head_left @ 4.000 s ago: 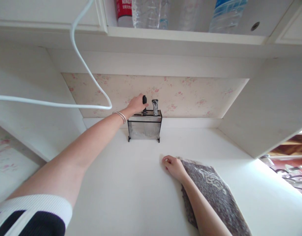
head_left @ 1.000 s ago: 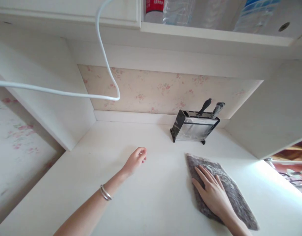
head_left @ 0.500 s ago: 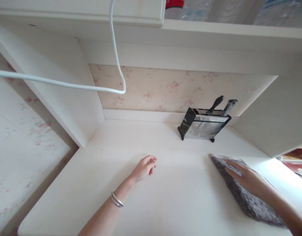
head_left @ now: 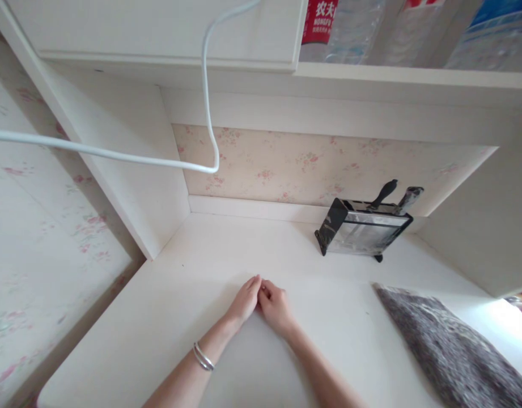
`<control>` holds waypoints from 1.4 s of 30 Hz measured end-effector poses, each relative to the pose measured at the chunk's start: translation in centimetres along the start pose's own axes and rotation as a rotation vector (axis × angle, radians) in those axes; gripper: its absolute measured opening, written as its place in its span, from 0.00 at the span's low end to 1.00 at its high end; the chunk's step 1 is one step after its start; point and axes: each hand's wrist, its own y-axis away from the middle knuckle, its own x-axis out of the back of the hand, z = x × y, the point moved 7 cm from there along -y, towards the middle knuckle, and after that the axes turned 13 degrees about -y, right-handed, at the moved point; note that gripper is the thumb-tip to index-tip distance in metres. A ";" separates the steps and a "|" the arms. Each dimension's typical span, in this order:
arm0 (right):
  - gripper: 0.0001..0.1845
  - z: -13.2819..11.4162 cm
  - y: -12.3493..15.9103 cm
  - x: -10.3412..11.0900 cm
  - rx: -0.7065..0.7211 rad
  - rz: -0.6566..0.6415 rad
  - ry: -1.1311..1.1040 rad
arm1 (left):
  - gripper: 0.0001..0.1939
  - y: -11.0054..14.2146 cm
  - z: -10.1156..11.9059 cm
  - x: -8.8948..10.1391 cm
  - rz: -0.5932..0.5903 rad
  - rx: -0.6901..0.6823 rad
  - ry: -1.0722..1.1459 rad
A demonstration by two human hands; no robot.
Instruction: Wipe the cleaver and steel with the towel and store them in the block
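My left hand (head_left: 245,300) and my right hand (head_left: 276,306) meet over the white countertop (head_left: 192,317), their fingertips touching. The left fingers are pressed together, and the right ones are curled inward. Whatever may be between the fingers is hidden. Two thin silver bangles (head_left: 203,358) circle my left wrist. To the right of both hands, apart from them, lies a grey-brown mottled cloth (head_left: 452,340), its lower part running out of view.
A black-framed knife block (head_left: 363,229) with two handles sticking up stands at the back right. A white cable (head_left: 209,113) hangs in front. Overhead is a cabinet (head_left: 167,34), beside a shelf with plastic bottles (head_left: 354,28). A side panel (head_left: 111,164) bounds the left.
My right hand has left the cloth and moved left to meet my left hand. The left hand has stayed nearly in place, its fingers now straighter. The view has tilted up slightly.
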 end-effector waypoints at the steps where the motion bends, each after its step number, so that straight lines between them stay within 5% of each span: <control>1: 0.09 -0.3 0.1 -0.2 0.048 -0.012 0.052 | 0.25 0.0 0.1 0.3 0.021 -0.020 -0.011; 8: 0.07 -0.8 1.0 1.1 0.041 -0.106 0.081 | 0.20 0.0 0.4 0.0 0.004 -0.080 -0.115; 42: 0.06 -0.1 0.8 0.9 0.038 -0.139 0.112 | 0.18 -0.3 0.4 0.1 -0.012 -0.118 -0.246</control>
